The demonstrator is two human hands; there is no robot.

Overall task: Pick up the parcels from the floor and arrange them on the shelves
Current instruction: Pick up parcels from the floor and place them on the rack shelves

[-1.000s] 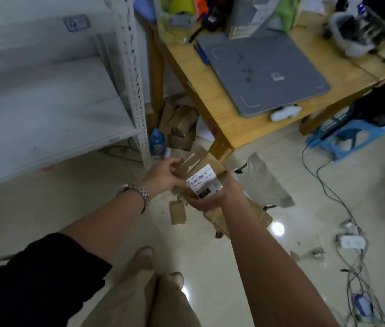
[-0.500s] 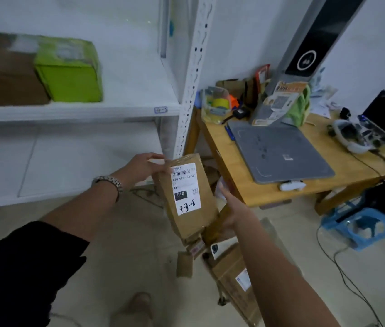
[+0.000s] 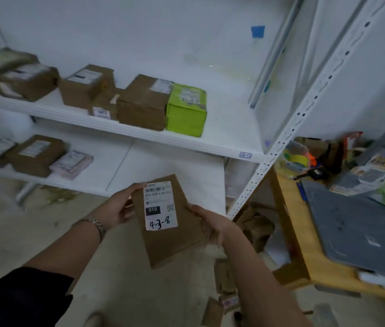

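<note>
Parcel (image 3: 167,223) sits at the centre of the frame, gripped between both your hands, label side up and tilted a little to the left. Your left hand (image 3: 116,208) clasps its upper left edge, fingers curled round the side, a watch (image 3: 97,224) on that wrist. Your right hand (image 3: 210,224) closes on the right edge, thumb on top and fingers underneath. The white label (image 3: 160,205) carries a barcode, a black "010" patch and handwritten "4-3-8".

Behind the parcel, white shelves (image 3: 210,143) fill the upper left of the frame. On the upper board stand several brown boxes (image 3: 143,103) and, touching the rightmost one, a green box (image 3: 185,109). The lower board at far left holds a brown box (image 3: 37,154) with a pink packet (image 3: 72,164) just beside it. More parcels (image 3: 224,293) lie on the floor at lower centre. A wooden table (image 3: 304,263) with a grey board (image 3: 356,230) fills the right side.
</note>
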